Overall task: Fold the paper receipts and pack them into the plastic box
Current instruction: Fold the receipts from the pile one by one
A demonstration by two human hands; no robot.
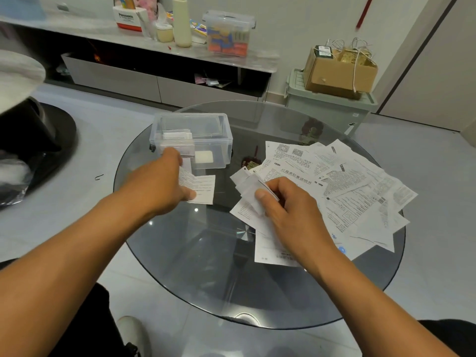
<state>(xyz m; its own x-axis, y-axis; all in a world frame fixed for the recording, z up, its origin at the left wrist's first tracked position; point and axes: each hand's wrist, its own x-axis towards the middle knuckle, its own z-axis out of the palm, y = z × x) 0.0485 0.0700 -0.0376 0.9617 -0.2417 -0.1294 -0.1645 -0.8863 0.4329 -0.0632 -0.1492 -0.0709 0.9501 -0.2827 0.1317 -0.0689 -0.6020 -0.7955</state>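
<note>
A clear plastic box (pixel 206 135) stands open at the back left of the round glass table (pixel 206 253), with folded white receipts (pixel 177 136) stacked in its left end. My left hand (pixel 164 184) holds a folded receipt (pixel 203 189) just in front of the box, thumb on top of the paper. My right hand (pixel 288 204) pinches another partly folded receipt (pixel 249 191) near the table's middle. A loose pile of unfolded printed receipts (pixel 347 186) spreads over the table's right side.
Behind the table runs a low grey cabinet (pixel 159 83) with bottles and a lidded storage box (pixel 228 32). A green bin (pixel 327 106) carrying a cardboard box (pixel 340 70) stands at the back right. A dark round base (pixel 38 150) lies on the floor at left.
</note>
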